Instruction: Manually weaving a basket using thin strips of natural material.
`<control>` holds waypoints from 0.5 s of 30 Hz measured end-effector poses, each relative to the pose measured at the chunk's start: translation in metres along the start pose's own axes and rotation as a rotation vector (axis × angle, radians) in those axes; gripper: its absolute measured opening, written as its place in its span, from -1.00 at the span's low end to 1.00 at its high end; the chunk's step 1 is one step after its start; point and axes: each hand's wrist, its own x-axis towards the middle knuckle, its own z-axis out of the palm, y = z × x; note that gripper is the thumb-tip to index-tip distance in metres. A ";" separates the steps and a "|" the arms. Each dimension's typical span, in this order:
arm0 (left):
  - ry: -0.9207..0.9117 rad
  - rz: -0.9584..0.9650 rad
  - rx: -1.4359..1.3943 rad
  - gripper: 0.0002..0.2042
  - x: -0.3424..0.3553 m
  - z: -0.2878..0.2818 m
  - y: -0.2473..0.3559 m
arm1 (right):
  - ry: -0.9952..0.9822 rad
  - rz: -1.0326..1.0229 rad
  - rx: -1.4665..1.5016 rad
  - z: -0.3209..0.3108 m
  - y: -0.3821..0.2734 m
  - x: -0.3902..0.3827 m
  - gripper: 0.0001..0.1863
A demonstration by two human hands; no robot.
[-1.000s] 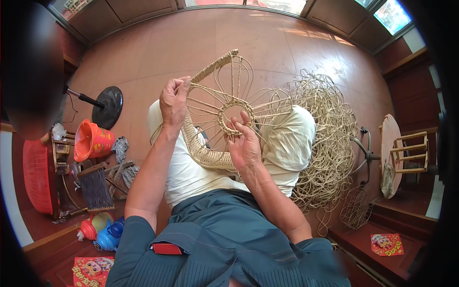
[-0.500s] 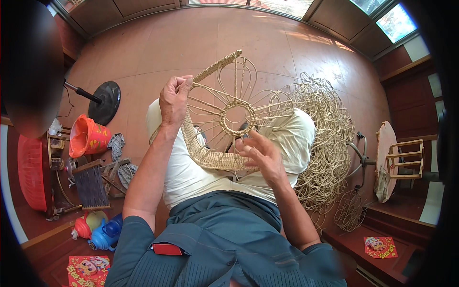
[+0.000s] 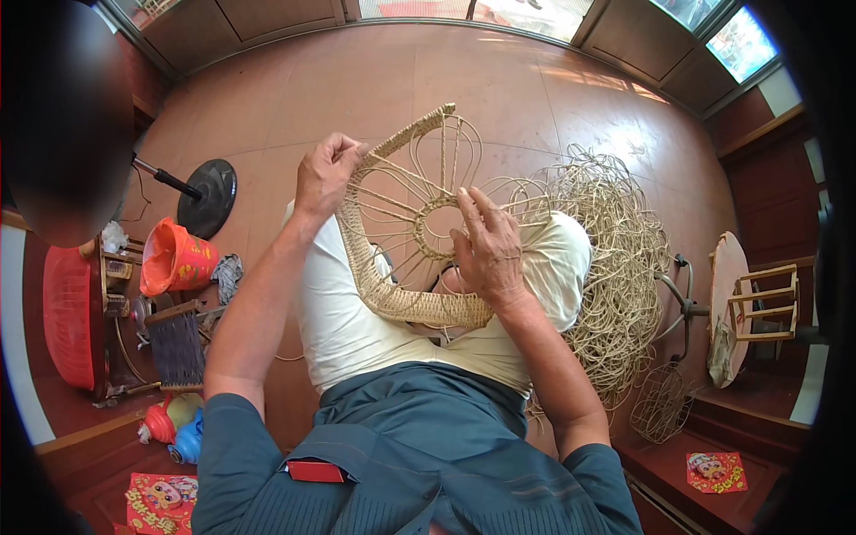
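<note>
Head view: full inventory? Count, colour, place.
Woven piece: 1, tan, centre
Cord heap: 1, tan, right
Bucket: 1, orange, left
Rag: 1, grey, beside bucket
Round base: 1, black, upper left
Basin: 1, red, far left
Prints: 2, red, lower left, lower right
Disc: 1, tan, beside stool
Stool: 1, tan, far right
Packet: 1, red, chest
Left hand: 1, bare, woven piece's upper left
Right hand: 1, bare, woven piece's right

Woven ring (image 3: pixel 420 229) partly hidden behind the right hand (image 3: pixel 491 254)
</note>
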 end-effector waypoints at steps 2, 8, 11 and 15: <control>-0.042 0.032 0.086 -0.73 0.024 -0.004 0.014 | -0.014 -0.016 -0.018 0.000 0.002 -0.002 -0.21; -0.122 0.304 0.454 -0.72 0.100 0.016 0.075 | -0.077 -0.051 -0.096 0.002 -0.004 -0.002 -0.10; -0.143 0.413 0.509 -0.68 0.120 0.052 0.096 | -0.123 -0.017 -0.143 0.006 -0.010 0.000 -0.03; -0.090 0.690 0.660 -0.73 0.124 0.093 0.097 | -0.136 -0.009 -0.152 0.009 -0.013 0.006 -0.05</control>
